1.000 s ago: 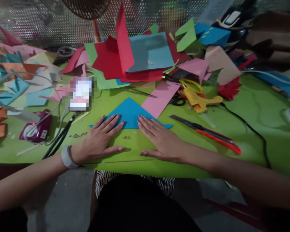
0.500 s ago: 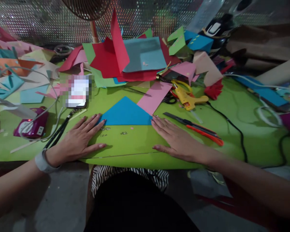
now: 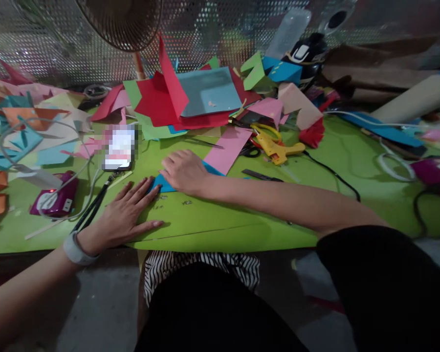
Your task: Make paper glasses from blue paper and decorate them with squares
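Note:
A folded sheet of blue paper [image 3: 162, 184] lies flat on the green tabletop, mostly covered by my right hand [image 3: 186, 172]. That hand is curled into a fist and presses on the paper's middle, its forearm crossing the table from the right. My left hand [image 3: 123, 211] rests flat with its fingers spread, fingertips touching the left corner of the blue paper. Beyond the right hand, a strip of pink paper [image 3: 229, 149] reaches to the blue sheet's right side. A few tiny dark bits [image 3: 187, 202] lie just in front of it.
A phone [image 3: 119, 146] lies beyond my left hand, near a purple power socket [image 3: 55, 198] with white cables. To the right are a yellow glue gun [image 3: 278, 146] and a utility knife [image 3: 260, 175] partly behind my forearm. Stacked coloured paper [image 3: 209, 93] and a fan [image 3: 122, 22] stand behind.
My right hand has left the blue paper's right corner, swung left and closed into a fist on its middle. My left hand stays at the left corner. The view has shifted slightly.

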`<state>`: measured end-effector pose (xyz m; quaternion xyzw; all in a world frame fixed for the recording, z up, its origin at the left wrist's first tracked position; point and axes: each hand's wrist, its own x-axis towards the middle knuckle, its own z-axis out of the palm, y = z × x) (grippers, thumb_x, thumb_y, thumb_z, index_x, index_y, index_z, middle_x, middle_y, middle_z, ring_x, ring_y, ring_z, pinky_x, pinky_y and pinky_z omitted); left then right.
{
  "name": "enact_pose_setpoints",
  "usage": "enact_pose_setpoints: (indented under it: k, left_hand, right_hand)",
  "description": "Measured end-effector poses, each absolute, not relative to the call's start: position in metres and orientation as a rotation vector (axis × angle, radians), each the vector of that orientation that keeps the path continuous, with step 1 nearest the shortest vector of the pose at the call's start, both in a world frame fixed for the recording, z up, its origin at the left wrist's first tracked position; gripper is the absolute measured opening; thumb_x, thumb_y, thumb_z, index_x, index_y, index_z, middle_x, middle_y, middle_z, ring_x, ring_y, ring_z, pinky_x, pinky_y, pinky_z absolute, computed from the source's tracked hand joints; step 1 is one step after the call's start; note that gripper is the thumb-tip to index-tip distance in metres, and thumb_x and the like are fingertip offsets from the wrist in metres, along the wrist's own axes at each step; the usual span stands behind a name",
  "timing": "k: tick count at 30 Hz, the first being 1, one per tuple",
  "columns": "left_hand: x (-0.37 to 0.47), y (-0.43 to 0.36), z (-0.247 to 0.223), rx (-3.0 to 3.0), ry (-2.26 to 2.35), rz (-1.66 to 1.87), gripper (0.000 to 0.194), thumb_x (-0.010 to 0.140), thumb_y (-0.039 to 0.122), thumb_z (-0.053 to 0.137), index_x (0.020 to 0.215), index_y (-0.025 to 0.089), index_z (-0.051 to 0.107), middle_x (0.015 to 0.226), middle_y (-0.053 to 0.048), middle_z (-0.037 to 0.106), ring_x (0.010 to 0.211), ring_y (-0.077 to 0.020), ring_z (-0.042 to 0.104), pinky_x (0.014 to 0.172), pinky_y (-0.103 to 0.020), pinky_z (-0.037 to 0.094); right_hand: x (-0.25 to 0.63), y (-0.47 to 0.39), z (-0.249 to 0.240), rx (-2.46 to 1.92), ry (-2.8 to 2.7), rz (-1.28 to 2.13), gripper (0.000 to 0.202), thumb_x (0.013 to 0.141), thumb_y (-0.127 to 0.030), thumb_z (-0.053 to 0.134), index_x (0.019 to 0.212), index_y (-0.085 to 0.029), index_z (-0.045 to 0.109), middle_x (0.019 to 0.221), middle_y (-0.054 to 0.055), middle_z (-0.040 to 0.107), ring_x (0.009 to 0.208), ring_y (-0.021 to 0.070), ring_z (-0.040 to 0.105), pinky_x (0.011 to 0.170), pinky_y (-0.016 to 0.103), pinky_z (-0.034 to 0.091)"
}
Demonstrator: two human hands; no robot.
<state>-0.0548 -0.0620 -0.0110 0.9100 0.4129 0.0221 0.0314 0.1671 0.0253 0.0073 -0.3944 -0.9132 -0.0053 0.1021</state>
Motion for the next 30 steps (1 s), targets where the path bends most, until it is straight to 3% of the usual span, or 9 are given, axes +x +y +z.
enact_pose_setpoints:
  k: [5,8,12,14,16,20,25,27,30]
  left_hand:
    - [-0.058,-0.06,-0.016,2.856,1.264,0.082,0.09,0.096,0.072,0.039,0.164,0.024,0.006,0.169,-0.011,0.017,0.155,-0.0303,0.022,0.127,-0.048,0.017]
    - [-0.059,-0.059,-0.017,2.877,1.252,0.091,0.088,0.097,0.069,0.041,0.164,0.026,0.002,0.169,-0.01,0.016,0.154,-0.0303,0.024,0.127,-0.048,0.017]
    - [-0.057,-0.06,-0.016,2.868,1.26,0.111,0.086,0.098,0.066,0.04,0.163,0.029,-0.003,0.17,-0.008,0.013,0.155,-0.0288,0.022,0.128,-0.047,0.015]
    - [-0.056,-0.061,-0.015,2.856,1.264,0.112,0.086,0.098,0.067,0.039,0.163,0.03,-0.003,0.17,-0.007,0.013,0.155,-0.0286,0.022,0.128,-0.047,0.015]
    - [-0.056,-0.061,-0.015,2.848,1.256,0.103,0.087,0.097,0.069,0.038,0.163,0.03,-0.003,0.17,-0.007,0.013,0.155,-0.029,0.021,0.128,-0.048,0.015]
    - [-0.058,-0.059,-0.013,2.846,1.243,0.068,0.086,0.098,0.07,0.036,0.164,0.028,-0.001,0.17,-0.008,0.014,0.156,-0.0295,0.019,0.128,-0.049,0.014]
    - [-0.057,-0.054,-0.004,2.842,1.215,-0.044,0.081,0.099,0.068,0.032,0.164,0.024,0.01,0.169,-0.01,0.017,0.155,-0.0287,0.021,0.127,-0.047,0.017]
    - [-0.056,-0.052,0.0,2.829,1.231,-0.072,0.08,0.099,0.069,0.031,0.163,0.023,0.017,0.168,-0.01,0.022,0.154,-0.0283,0.025,0.127,-0.046,0.019]
    - [-0.056,-0.049,0.008,2.818,1.248,-0.113,0.075,0.1,0.069,0.028,0.16,0.025,0.028,0.165,-0.009,0.032,0.152,-0.0274,0.032,0.127,-0.047,0.017]
  right_hand:
    - [0.17,0.019,-0.025,-1.276,-2.661,-0.046,0.037,0.102,-0.016,0.026,0.114,-0.01,0.06,0.115,0.02,0.064,0.108,0.0319,0.053,0.088,0.044,0.037]
    - [0.187,0.015,-0.031,-1.396,-2.598,-0.01,0.043,0.101,-0.011,0.023,0.13,-0.013,0.055,0.14,0.019,0.055,0.126,0.0335,0.048,0.101,0.049,0.037]
    - [0.226,0.007,-0.039,-1.398,-2.565,0.011,0.071,0.094,-0.003,0.029,0.161,-0.023,0.018,0.166,0.013,0.027,0.151,0.0348,0.024,0.116,0.059,0.027]
    - [0.25,0.001,-0.044,-1.385,-2.547,0.013,0.086,0.091,0.0,0.033,0.163,-0.029,-0.004,0.169,0.011,0.02,0.154,0.0359,0.02,0.119,0.063,0.024]
    - [0.274,-0.006,-0.047,-1.371,-2.552,0.013,0.093,0.088,0.001,0.036,0.162,-0.03,-0.012,0.17,0.012,0.014,0.153,0.0388,0.02,0.119,0.066,0.023]
    - [0.306,-0.02,-0.04,-1.456,-2.517,-0.004,0.08,0.089,0.0,0.035,0.162,-0.025,0.019,0.166,0.013,0.028,0.151,0.0386,0.026,0.116,0.065,0.03]
    - [0.301,-0.021,-0.006,-1.443,-2.319,0.219,0.036,0.098,-0.026,0.044,0.127,-0.013,0.062,0.122,0.017,0.067,0.114,0.0311,0.062,0.094,0.046,0.049]
    - [0.289,-0.017,0.007,-1.461,-2.324,0.475,0.025,0.097,-0.035,0.05,0.105,-0.018,0.067,0.096,0.01,0.072,0.086,0.023,0.066,0.072,0.035,0.049]
    - [0.273,-0.007,0.017,-1.588,-2.45,0.699,0.03,0.095,-0.042,0.056,0.074,-0.02,0.062,0.069,0.003,0.066,0.061,0.0163,0.057,0.055,0.029,0.034]
